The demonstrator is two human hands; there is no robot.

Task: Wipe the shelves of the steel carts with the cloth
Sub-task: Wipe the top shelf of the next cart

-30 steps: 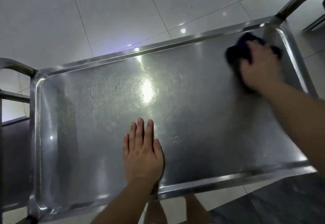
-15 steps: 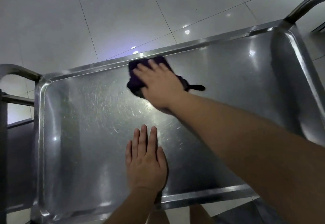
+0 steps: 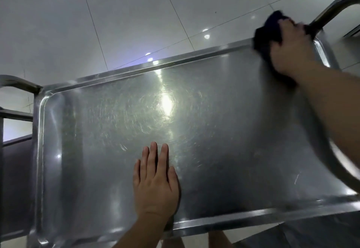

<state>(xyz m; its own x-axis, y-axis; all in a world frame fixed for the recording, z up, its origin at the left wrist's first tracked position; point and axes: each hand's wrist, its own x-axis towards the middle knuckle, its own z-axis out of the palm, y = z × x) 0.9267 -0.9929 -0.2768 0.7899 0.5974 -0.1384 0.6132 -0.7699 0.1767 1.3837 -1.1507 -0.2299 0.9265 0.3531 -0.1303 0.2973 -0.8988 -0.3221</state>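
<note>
A: Right hand [image 3: 290, 53]?
B: Blurred; it presses the crumpled dark cloth [image 3: 267, 33] at the far right corner of the scratched steel cart shelf [image 3: 214, 131]; fingers indistinct, grip indeterminable.
A: Left hand [image 3: 154, 181]?
B: Flat, fingers straight, resting near the front rim.

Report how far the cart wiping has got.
Done: cannot tell; the top shelf shows only swirl marks. In hand: the right hand presses the dark cloth into the far right corner; the left hand lies flat on the shelf. Left: the lower shelf.
</note>
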